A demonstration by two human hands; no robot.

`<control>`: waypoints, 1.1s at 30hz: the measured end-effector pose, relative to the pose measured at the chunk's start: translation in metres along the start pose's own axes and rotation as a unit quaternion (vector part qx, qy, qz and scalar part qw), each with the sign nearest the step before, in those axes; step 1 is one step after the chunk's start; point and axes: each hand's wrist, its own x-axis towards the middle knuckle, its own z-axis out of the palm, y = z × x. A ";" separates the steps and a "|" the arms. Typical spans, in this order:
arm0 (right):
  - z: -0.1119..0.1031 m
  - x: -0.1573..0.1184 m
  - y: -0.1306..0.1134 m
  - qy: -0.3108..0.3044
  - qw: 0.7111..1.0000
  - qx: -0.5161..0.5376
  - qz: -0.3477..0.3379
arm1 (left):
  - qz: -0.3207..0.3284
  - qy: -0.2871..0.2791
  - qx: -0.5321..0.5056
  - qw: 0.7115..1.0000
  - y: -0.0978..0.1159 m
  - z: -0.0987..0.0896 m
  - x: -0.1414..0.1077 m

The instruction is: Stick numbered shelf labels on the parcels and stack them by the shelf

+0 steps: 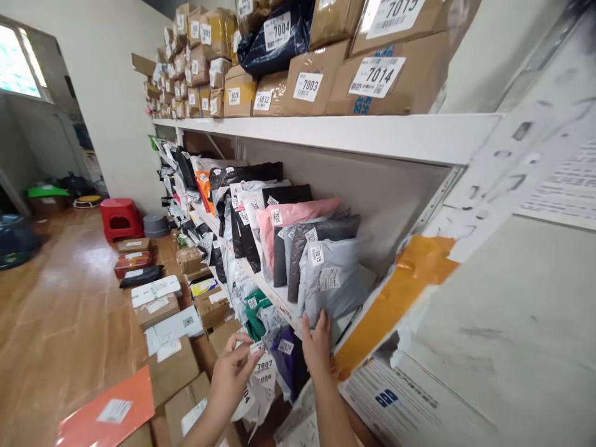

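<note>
My left hand (pixel 231 375) is closed, its thumb and fingers pinching a strip of white number labels (pixel 264 366). The numbers 7007 and 7008 can be read on the strip, and its lower end hangs loose. My right hand (pixel 318 345) reaches to the front edge of the middle shelf, fingers stretched out. Its fingertips touch the bottom of a grey plastic mailer bag (pixel 342 282) labelled 7015. That bag stands upright at the right end of the row, beside a darker grey mailer (pixel 302 248) and a pink mailer (pixel 291 217).
Cardboard boxes, one a box labelled 7014 (pixel 386 81), fill the upper shelf (pixel 326 131). Below hangs a purple bag (pixel 285 360). Parcels lie on the floor at left, including an orange-red envelope (pixel 109 410). A red stool (pixel 121 220) stands behind. Orange tape (pixel 395 304) covers the right post.
</note>
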 end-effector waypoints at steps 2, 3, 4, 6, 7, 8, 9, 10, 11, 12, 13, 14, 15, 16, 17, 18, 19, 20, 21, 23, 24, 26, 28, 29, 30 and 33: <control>-0.018 -0.031 -0.011 -0.081 0.994 0.070 -0.036 | -0.039 -0.086 -0.027 0.995 0.002 -0.004 -0.025; -0.028 -0.049 -0.014 -0.154 0.980 0.121 -0.041 | -0.059 -0.134 -0.043 0.988 0.004 -0.004 -0.038; -0.038 -0.067 -0.016 -0.241 0.954 0.174 -0.027 | -0.075 -0.172 -0.057 0.981 0.007 -0.004 -0.051; -0.056 -0.102 -0.016 -0.393 0.877 0.273 0.047 | -0.089 -0.208 -0.072 0.971 0.012 -0.004 -0.076; -0.063 -0.117 -0.014 -0.435 0.840 0.311 0.088 | -0.091 -0.214 -0.074 0.970 0.015 -0.004 -0.087; -0.069 -0.130 -0.011 -0.452 0.814 0.343 0.122 | -0.094 -0.217 -0.075 0.969 0.018 -0.004 -0.098; -0.074 -0.141 -0.009 -0.454 0.798 0.369 0.145 | -0.099 -0.219 -0.075 0.968 0.021 -0.005 -0.107; -0.079 -0.151 -0.007 -0.449 0.787 0.392 0.161 | -0.107 -0.223 -0.074 0.966 0.022 -0.006 -0.116; -0.083 -0.159 -0.005 -0.438 0.782 0.408 0.175 | -0.116 -0.229 -0.069 0.964 0.023 -0.007 -0.124; -0.086 -0.165 -0.004 -0.426 0.781 0.416 0.188 | -0.124 -0.232 -0.061 0.963 0.024 -0.008 -0.132; -0.089 -0.171 -0.004 -0.415 0.784 0.416 0.200 | -0.132 -0.228 -0.048 0.963 0.023 -0.008 -0.140; -0.093 -0.176 -0.005 -0.405 0.790 0.409 0.209 | -0.141 -0.219 -0.032 0.965 0.023 -0.009 -0.147; -0.096 -0.181 -0.006 -0.399 0.797 0.399 0.216 | -0.149 -0.206 -0.018 0.967 0.023 -0.010 -0.155; -0.098 -0.186 -0.009 -0.396 0.802 0.389 0.221 | -0.159 -0.190 -0.008 0.969 0.022 -0.011 -0.163; -0.101 -0.191 -0.012 -0.397 0.804 0.382 0.226 | -0.166 -0.175 -0.007 0.970 0.023 -0.013 -0.170; -0.103 -0.195 -0.016 -0.399 0.804 0.376 0.231 | -0.173 -0.165 -0.022 0.971 0.024 -0.014 -0.178; -0.105 -0.199 -0.020 -0.399 0.804 0.373 0.234 | -0.180 -0.162 -0.050 0.969 0.025 -0.016 -0.185; -0.107 -0.203 -0.024 -0.396 0.805 0.372 0.236 | -0.188 -0.161 -0.087 0.965 0.027 -0.018 -0.192; -0.108 -0.207 -0.028 -0.393 0.807 0.370 0.237 | -0.198 -0.158 -0.119 0.960 0.028 -0.019 -0.198; -0.109 -0.216 -0.033 -0.389 0.813 0.362 0.237 | -0.221 -0.136 -0.138 0.956 0.029 -0.022 -0.209; -0.109 -0.221 -0.035 -0.389 0.814 0.357 0.240 | -0.231 -0.116 -0.125 0.958 0.029 -0.023 -0.214; -0.108 -0.231 -0.035 -0.391 0.811 0.349 0.259 | -0.240 -0.080 -0.089 0.963 0.026 -0.024 -0.222; -0.107 -0.242 -0.033 -0.384 0.803 0.346 0.296 | -0.246 -0.068 -0.087 0.963 0.021 -0.025 -0.229; -0.105 -0.248 -0.031 -0.372 0.803 0.343 0.317 | -0.253 -0.075 -0.101 0.959 0.019 -0.026 -0.232; -0.103 -0.253 -0.029 -0.358 0.803 0.337 0.336 | -0.260 -0.086 -0.117 0.955 0.016 -0.029 -0.234; -0.092 -0.268 -0.026 -0.316 0.807 0.318 0.383 | -0.273 -0.121 -0.119 0.947 0.008 -0.043 -0.243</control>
